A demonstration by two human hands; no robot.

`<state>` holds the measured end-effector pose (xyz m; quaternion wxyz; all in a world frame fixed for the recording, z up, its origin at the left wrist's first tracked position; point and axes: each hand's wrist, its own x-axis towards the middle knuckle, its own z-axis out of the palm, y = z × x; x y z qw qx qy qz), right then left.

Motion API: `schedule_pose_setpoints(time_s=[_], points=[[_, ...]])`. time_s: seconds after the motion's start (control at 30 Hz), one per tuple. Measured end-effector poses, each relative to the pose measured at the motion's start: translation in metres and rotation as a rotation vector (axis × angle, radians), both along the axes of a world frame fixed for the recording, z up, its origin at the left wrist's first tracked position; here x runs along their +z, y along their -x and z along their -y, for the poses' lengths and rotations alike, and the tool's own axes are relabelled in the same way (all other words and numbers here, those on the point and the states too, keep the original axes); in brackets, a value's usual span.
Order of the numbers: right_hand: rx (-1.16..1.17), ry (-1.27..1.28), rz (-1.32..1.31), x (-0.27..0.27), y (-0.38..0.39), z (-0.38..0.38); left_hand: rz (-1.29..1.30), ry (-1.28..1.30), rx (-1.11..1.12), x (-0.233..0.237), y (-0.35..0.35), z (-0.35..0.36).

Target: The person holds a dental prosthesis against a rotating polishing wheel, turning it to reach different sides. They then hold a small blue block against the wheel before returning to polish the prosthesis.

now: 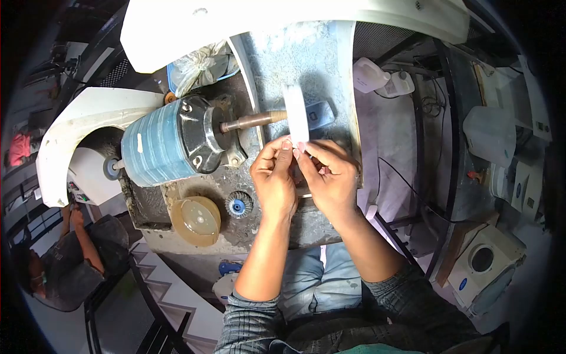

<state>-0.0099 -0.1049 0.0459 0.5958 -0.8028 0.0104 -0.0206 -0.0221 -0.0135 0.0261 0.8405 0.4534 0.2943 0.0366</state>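
Note:
A white polishing wheel (298, 115) sits on the threaded end of a spindle (253, 121) that comes out of a blue bench motor (154, 141). My left hand (276, 174) and my right hand (327, 174) meet right at the wheel's lower edge. Fingertips of both are pinched together there, around something small that I cannot make out. Behind the wheel a blue block (322, 114) lies in the dusty blue-lined tray (289, 47). Left of my left wrist, a round brush with a blue hub (237, 206) rests on the bench.
A tan bowl of cloudy liquid (178, 227) stands at the bench's front left. White curved hoods (283, 13) arch overhead and around the motor. Plastic jugs (370, 75) stand to the right, with a loose cable (407, 187) below them. Another person's arm (85, 242) shows at far left.

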Motion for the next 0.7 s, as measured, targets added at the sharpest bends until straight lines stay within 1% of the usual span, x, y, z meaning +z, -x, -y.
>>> schedule_pose_setpoints(time_s=[0.1,0.13,0.2,0.27,0.33,0.37,0.43,0.47,0.5,0.57,0.63,0.7], points=[[-0.053,-0.047,0.065,-0.012,-0.001,-0.007,-0.021,0.031,0.005,0.0,-0.003,-0.003],[-0.052,-0.044,0.06,-0.013,0.0,-0.009,-0.038,0.047,0.003,0.001,-0.005,-0.004],[-0.105,-0.12,0.005,-0.015,-0.001,-0.012,-0.043,0.042,-0.015,0.001,-0.008,-0.006],[-0.108,-0.126,-0.014,-0.015,-0.002,-0.014,-0.049,0.035,-0.031,0.0,-0.011,-0.008],[-0.109,-0.133,-0.033,-0.012,-0.002,-0.014,-0.057,0.083,-0.055,-0.002,-0.014,-0.008],[-0.13,-0.106,-0.042,-0.01,0.0,-0.014,-0.062,0.082,-0.051,-0.002,-0.014,-0.007],[-0.146,-0.079,-0.054,-0.009,0.002,-0.013,-0.046,0.169,-0.098,0.001,-0.016,-0.005],[-0.164,-0.031,-0.02,-0.01,0.003,-0.013,-0.058,0.236,-0.095,0.005,-0.015,-0.003],[-0.182,0.017,0.014,-0.01,0.004,-0.013,-0.061,0.236,-0.09,0.008,-0.016,-0.004],[-0.165,0.015,0.005,-0.009,0.004,-0.014,-0.088,0.301,-0.109,0.01,-0.019,-0.005],[-0.15,0.067,0.064,-0.012,0.0,-0.018,-0.082,0.294,-0.093,0.009,-0.021,-0.007],[-0.115,0.074,0.035,-0.011,-0.004,-0.019,-0.103,0.274,-0.069,0.006,-0.023,-0.01]])
